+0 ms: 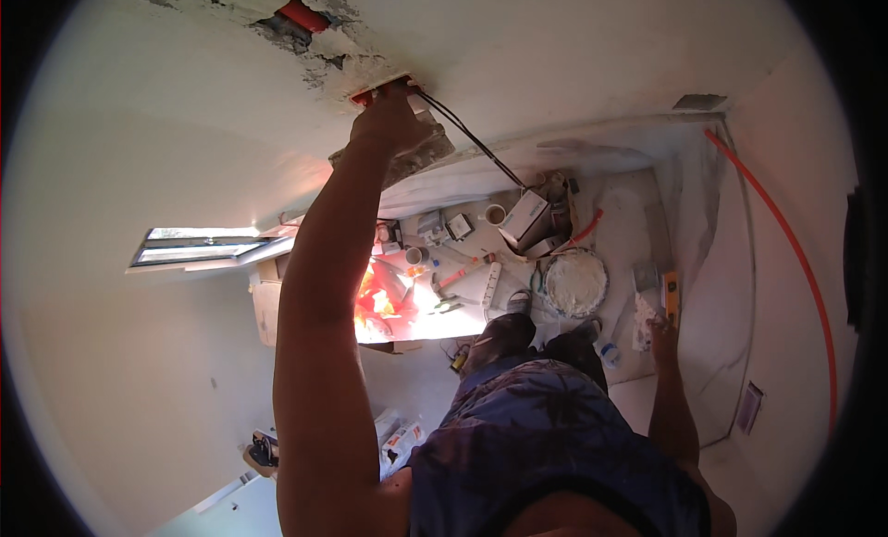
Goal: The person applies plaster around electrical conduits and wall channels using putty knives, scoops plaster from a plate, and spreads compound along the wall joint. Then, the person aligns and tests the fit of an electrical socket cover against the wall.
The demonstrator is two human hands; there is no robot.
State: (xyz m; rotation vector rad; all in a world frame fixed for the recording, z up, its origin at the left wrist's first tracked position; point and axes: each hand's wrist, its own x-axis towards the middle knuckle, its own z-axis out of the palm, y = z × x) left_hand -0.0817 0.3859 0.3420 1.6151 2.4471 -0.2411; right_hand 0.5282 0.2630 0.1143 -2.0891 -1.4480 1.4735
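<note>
My left hand [388, 125] is raised to the wall, its curled fingers at a red electrical box [363, 98] set in the plaster. Dark cables [472, 139] hang from the box. Below that hand is a grey-brown, rough-looking flat piece [421, 156]; whether the hand holds it I cannot tell. Low on the right, my right hand [660, 335] is closed on a flat tool smeared with white plaster [643, 317]. Beside it shows a yellow-orange spirit level [671, 296]. What the left fingers grip is hidden.
Beneath me stands a round tub of white plaster [575, 283]. An open cardboard box [529, 221], a hammer [458, 274], a white power strip [491, 284] and cups lie around. A second red box [303, 15] sits in broken plaster. An orange conduit [782, 222] runs at right.
</note>
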